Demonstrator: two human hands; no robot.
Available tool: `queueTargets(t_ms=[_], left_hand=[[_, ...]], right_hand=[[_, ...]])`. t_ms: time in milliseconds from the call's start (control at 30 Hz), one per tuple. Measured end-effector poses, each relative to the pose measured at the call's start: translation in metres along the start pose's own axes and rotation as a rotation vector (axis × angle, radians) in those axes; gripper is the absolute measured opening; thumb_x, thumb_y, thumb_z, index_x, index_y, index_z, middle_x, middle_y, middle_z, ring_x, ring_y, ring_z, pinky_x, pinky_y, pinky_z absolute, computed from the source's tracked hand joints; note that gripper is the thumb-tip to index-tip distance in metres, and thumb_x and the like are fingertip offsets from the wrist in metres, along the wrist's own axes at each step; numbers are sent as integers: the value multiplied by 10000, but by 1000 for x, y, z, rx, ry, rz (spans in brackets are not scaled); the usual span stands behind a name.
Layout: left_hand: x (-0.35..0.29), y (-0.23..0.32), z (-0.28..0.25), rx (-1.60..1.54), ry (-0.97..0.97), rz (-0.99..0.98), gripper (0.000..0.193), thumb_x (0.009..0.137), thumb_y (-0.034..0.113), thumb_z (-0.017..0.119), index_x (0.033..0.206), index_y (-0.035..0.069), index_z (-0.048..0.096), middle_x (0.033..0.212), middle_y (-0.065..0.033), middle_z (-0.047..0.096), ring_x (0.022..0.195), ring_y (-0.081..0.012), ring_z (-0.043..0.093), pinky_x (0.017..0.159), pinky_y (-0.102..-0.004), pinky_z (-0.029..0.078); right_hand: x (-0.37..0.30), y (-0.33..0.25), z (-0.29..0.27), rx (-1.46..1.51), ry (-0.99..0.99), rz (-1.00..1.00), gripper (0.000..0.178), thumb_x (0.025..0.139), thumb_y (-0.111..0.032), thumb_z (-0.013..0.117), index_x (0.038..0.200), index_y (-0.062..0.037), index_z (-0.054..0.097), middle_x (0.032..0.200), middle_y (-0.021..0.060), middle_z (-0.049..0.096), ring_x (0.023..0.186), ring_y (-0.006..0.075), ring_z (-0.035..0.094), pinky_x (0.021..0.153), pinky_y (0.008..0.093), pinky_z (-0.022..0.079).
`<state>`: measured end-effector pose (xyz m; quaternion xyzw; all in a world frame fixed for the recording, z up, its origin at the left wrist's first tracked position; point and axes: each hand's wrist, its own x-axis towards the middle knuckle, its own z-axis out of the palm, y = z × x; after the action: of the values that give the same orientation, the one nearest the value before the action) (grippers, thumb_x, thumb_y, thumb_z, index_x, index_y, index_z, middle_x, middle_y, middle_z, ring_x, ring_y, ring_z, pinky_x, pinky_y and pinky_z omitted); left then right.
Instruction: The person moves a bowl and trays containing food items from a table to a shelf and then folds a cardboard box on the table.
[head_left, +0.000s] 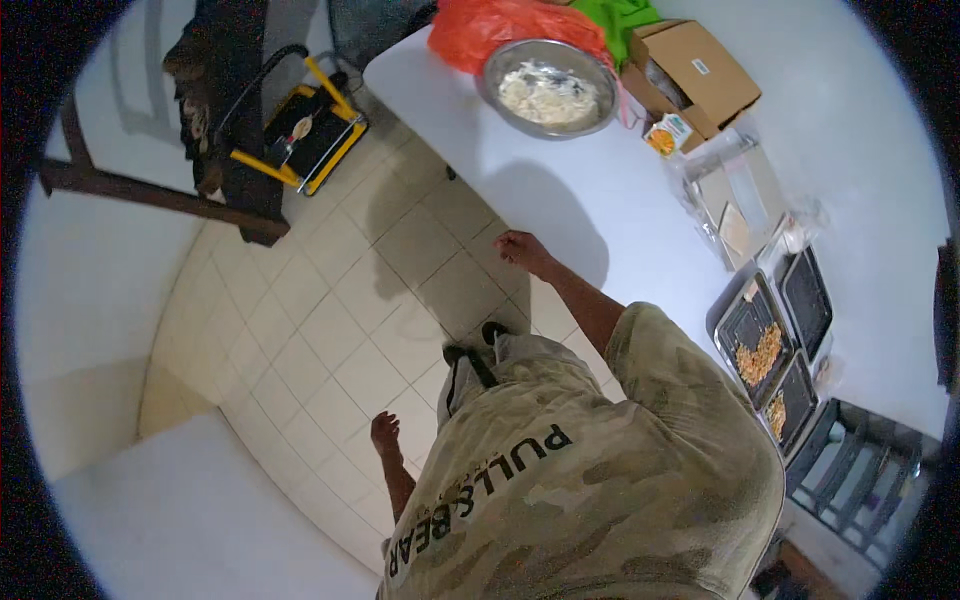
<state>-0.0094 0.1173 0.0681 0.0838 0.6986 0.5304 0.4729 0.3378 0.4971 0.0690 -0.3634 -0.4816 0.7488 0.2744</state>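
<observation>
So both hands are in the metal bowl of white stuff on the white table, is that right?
Not quite: the metal bowl of white stuff is on the white table, but the right hand and left hand aren't in it. The head view shows the right near the table's edge and the left over the floor.

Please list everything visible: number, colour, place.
Table: one, white, upper right
Bowl: one, silver, far tabletop
Bag: one, red, behind bowl
Bundle: one, green, beside box
Box: one, brown, right of bowl
Packaging: uncertain count, pale, above trays
Trays: three, dark, right
Crate: one, grey, lower right
Stand: one, yellow-black, upper left
Frame: one, brown, upper left
Floor: one, beige, centre
Shirt: one, camouflage, bottom
Left hand: one, over floor
Right hand: one, near table
</observation>
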Motion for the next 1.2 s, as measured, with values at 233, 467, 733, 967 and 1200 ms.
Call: queueTargets(t_ms=[233, 467, 733, 967, 1200], left_hand=[[113, 17, -26, 517, -86, 408, 200, 755, 229, 540, 916, 111, 523, 849, -52, 569, 738, -177, 535, 602, -285, 434], [221, 89, 109, 167, -44, -206, 198, 766, 238, 513, 894, 87, 517, 835, -68, 561, 680, -190, 535, 521, -273, 430], [467, 184, 193, 162, -401, -491, 228, 756, 260, 505, 884, 71, 507, 822, -65, 553, 658, -176, 521, 477, -255, 406], [590, 331, 474, 440, -354, -68, 307, 779, 301, 524, 982, 72, 495, 885, -80, 544, 774, -180, 528, 707, -296, 430], [596, 333, 556, 352, -626, -199, 341, 791, 318, 505, 983, 37, 502, 882, -90, 547, 765, -174, 522, 674, -308, 418]], right_hand=[[33, -48, -18, -533, 518, -168, 193, 827, -193, 458, 907, -34, 533, 606, 68, 534, 533, 137, 515, 512, 299, 431], [121, -101, -103, -890, 606, 5, 189, 753, -169, 459, 905, -95, 544, 827, 121, 576, 694, 295, 563, 587, 379, 459], [273, -247, -179, -779, 729, -206, 338, 652, -215, 613, 956, -93, 533, 863, 119, 569, 762, 280, 551, 662, 374, 445], [348, -257, -275, -1396, 830, 262, 642, 654, -410, 587, 1174, -103, 366, 1249, 168, 276, 1126, 340, 280, 857, 523, 283], [345, -262, -295, -1322, 675, 301, 359, 710, -258, 542, 1045, -135, 503, 1102, 79, 460, 995, 279, 432, 762, 369, 430]])
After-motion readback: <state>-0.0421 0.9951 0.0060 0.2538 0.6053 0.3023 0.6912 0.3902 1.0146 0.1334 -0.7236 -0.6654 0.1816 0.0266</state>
